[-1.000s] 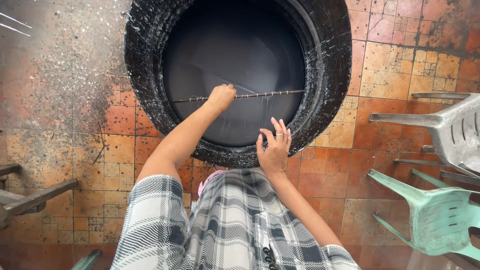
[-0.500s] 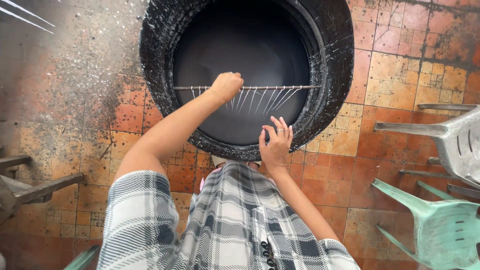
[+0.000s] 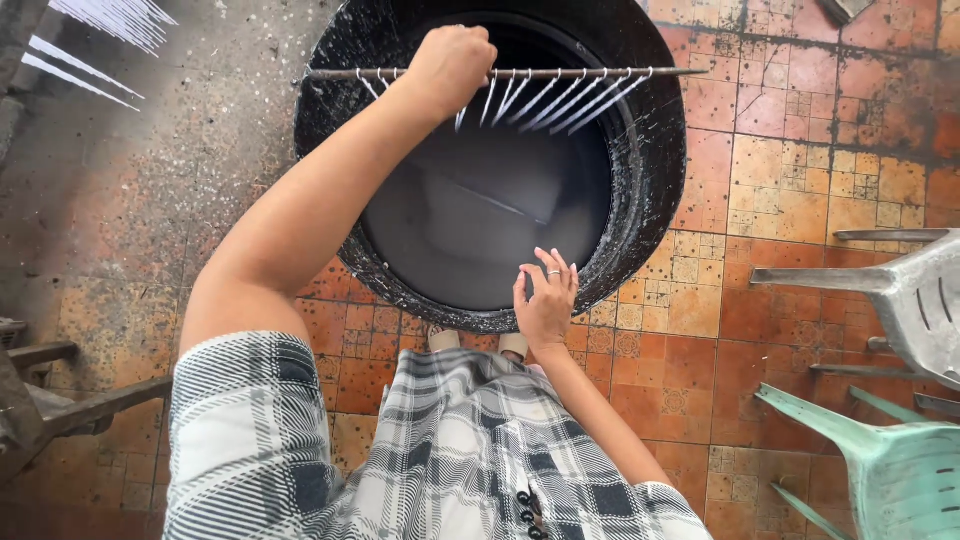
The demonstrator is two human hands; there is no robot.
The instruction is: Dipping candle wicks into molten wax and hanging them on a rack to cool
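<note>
Metal rod [image 3: 560,73] level over vat, candles [image 3: 560,100] hanging slanted.

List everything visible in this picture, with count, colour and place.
Round black drum: one, black with white splashes, top centre on the floor, holding dark liquid.
Thin metal rod: one, grey, level across the drum's top.
Slender white tapers: a row, too close to count, white, hanging from the rod.
Tiled floor: orange, stained.
Plastic chairs: one grey, one green, right edge.
White tapers: several, top left corner.
Left hand: fist on the rod.
Right hand: fingers spread, at the drum's near rim.
</note>
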